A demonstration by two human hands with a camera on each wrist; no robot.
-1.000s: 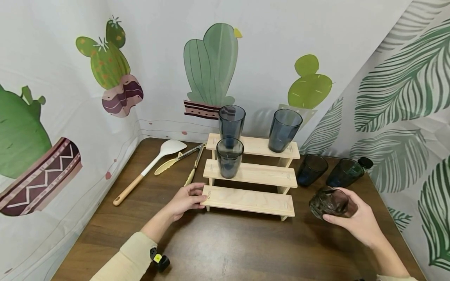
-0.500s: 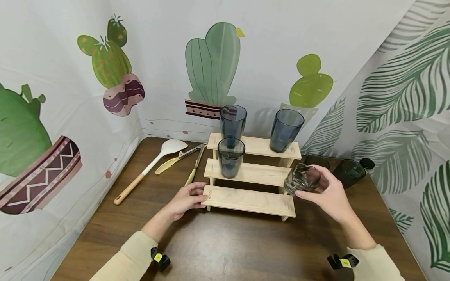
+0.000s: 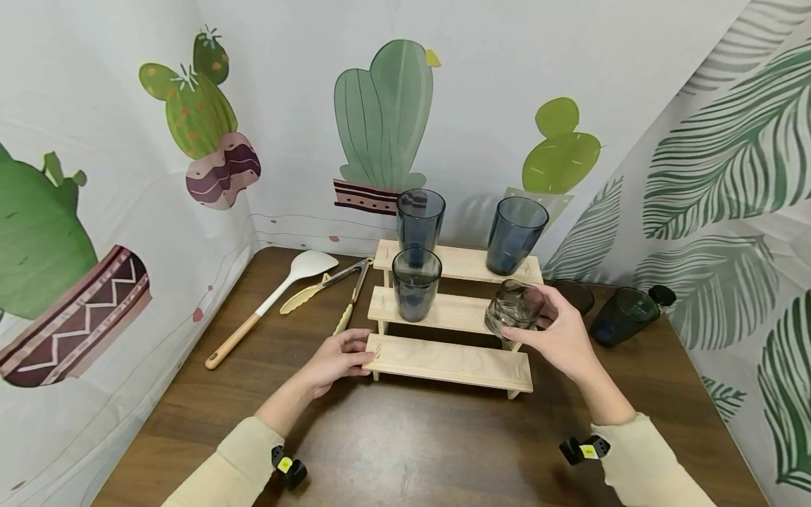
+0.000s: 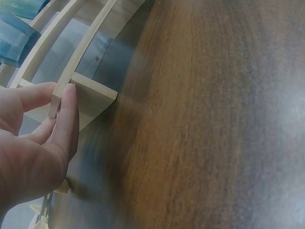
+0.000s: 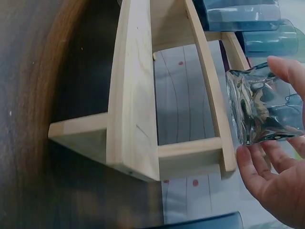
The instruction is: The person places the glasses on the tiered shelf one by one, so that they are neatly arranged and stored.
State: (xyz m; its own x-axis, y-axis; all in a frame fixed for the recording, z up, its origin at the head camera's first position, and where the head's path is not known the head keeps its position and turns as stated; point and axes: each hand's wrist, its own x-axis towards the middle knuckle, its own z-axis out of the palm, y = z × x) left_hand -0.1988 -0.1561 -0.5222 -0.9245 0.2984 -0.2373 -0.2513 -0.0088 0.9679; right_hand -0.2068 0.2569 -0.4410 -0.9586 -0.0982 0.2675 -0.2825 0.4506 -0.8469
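Note:
A three-tier wooden display rack [image 3: 450,360] stands on the table. My left hand [image 3: 331,362] pinches the left end of its lowest shelf, thumb and fingers on either side of the board in the left wrist view. In my right hand [image 3: 562,332] is a short, smoky glass tumbler [image 3: 514,308] with a wavy, twisted body. It overlaps the right end of the middle shelf, its base right at the board in the right wrist view. Tall blue-grey glasses stand on the rack: one [image 3: 415,292] at the middle shelf's left, another [image 3: 420,217] behind it and a third [image 3: 516,236] at the top right.
Right of the rack are a dark glass [image 3: 624,318] and another dark glass [image 3: 578,294], partly hidden behind my right hand. A small black round object [image 3: 662,295] lies beside them. On the left lie a white spatula [image 3: 312,264] with a wooden handle and tongs [image 3: 324,282].
My right hand has carried the smoky tumbler leftward and up from beside the rack to the middle shelf's right end. My left hand keeps its grip on the lowest shelf.

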